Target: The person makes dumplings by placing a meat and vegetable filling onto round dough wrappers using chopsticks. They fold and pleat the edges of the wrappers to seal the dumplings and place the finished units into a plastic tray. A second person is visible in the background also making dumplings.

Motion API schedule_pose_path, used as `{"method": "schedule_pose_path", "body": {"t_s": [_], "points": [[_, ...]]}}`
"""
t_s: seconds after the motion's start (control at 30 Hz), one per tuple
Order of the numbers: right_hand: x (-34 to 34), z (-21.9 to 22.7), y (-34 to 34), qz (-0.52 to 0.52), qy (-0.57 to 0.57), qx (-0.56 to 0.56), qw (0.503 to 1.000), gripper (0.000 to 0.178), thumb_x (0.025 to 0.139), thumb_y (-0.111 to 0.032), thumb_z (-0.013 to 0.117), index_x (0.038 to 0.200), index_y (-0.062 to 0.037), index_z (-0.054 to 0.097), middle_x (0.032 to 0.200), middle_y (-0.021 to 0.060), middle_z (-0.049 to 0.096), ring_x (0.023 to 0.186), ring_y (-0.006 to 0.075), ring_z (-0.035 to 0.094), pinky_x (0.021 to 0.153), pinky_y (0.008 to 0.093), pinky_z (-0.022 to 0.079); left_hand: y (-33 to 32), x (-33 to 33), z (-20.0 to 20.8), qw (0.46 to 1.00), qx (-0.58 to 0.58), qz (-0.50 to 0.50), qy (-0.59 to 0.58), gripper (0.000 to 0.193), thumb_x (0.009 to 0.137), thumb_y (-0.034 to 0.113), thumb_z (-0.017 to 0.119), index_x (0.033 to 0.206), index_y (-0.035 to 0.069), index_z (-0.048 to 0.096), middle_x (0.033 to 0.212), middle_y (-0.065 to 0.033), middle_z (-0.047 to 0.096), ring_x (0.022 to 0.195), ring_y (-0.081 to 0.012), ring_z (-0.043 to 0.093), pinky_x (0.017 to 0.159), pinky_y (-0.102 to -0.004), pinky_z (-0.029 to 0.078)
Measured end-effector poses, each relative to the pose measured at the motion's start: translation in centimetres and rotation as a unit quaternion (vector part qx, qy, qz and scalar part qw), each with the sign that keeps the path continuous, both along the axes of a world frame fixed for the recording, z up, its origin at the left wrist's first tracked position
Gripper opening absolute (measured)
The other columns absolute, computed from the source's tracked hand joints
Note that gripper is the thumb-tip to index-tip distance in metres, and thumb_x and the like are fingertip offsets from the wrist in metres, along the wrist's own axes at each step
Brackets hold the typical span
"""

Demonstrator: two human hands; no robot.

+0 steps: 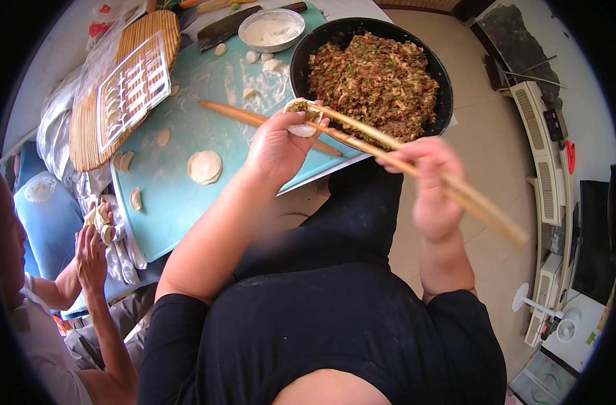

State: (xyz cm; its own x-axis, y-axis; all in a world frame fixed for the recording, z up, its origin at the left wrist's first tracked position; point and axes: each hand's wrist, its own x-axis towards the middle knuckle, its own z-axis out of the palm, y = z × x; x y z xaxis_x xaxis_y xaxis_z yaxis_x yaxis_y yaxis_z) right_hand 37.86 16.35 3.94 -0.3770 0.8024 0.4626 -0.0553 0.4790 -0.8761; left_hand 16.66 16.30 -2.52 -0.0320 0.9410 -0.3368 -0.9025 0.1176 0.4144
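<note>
My left hand (281,145) cups a round dumpling wrapper (302,130) with a little brown-green filling on it, beside the big pan's left rim. Closed around a pair of long wooden chopsticks (487,210), my right hand (435,185) is out to the right. The chopstick tips meet the filling on the wrapper. The black pan (301,86) is heaped with minced filling (375,84) flecked with green. Behind my left hand, a wooden rolling pin (230,111) lies slantwise on the teal board, partly hidden by the hand.
The teal board (166,216) bears a stack of wrappers (204,167), a metal flour bowl (271,31) and a dark, flat-bladed tool (217,30). A white tray of dumplings (134,88) rests on a round slatted mat (88,135). At left, another person's hands (92,253) hold a dumpling.
</note>
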Motion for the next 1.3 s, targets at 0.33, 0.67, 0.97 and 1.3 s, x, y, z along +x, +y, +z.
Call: {"method": "schedule_pose_path", "body": {"t_s": [0.33,0.67,0.97,1.3], "points": [[2.9,0.2,4.1,0.018,0.192,-0.162,0.968,0.031,0.096,-0.026,0.039,0.090,0.0014,0.053,0.074,0.0150,0.062,0.062,0.0278,0.064,0.058,0.0373,0.057,-3.0,-0.7,2.8,0.979,0.055,-0.196,-0.026,0.071,0.093,0.053,0.024,0.123,-0.008,0.041,0.115,-0.0227,0.053,0.107,-0.0312,0.054,0.089,-0.0380,0.048],[2.5,-0.5,4.1,0.050,0.206,-0.202,0.956,0.031,0.096,-0.028,0.038,0.089,-0.0020,0.053,0.071,0.0098,0.058,0.058,0.0253,0.062,0.055,0.0357,0.056,-4.5,-1.2,2.5,0.975,0.059,-0.211,-0.021,0.069,0.093,0.052,0.027,0.127,-0.007,0.037,0.124,-0.0234,0.047,0.114,-0.0349,0.049,0.093,-0.0403,0.045],[3.2,0.2,4.8,0.097,0.198,-0.204,0.954,0.032,0.097,-0.030,0.038,0.085,-0.0040,0.053,0.069,0.0084,0.054,0.056,0.0204,0.059,0.049,0.0329,0.054,-5.5,-0.9,3.4,0.979,0.022,-0.201,-0.030,0.063,0.094,0.050,0.027,0.117,-0.006,0.046,0.112,-0.0220,0.054,0.105,-0.0332,0.055,0.084,-0.0388,0.050],[1.9,-0.4,5.1,0.145,0.166,-0.215,0.951,0.030,0.095,-0.029,0.042,0.081,-0.0035,0.052,0.069,0.0076,0.051,0.057,0.0180,0.058,0.047,0.0313,0.054,-6.5,-0.7,3.2,0.958,0.028,-0.277,-0.061,0.066,0.093,0.052,0.026,0.127,-0.003,0.039,0.124,-0.0254,0.046,0.111,-0.0383,0.051,0.090,-0.0411,0.048]]}}
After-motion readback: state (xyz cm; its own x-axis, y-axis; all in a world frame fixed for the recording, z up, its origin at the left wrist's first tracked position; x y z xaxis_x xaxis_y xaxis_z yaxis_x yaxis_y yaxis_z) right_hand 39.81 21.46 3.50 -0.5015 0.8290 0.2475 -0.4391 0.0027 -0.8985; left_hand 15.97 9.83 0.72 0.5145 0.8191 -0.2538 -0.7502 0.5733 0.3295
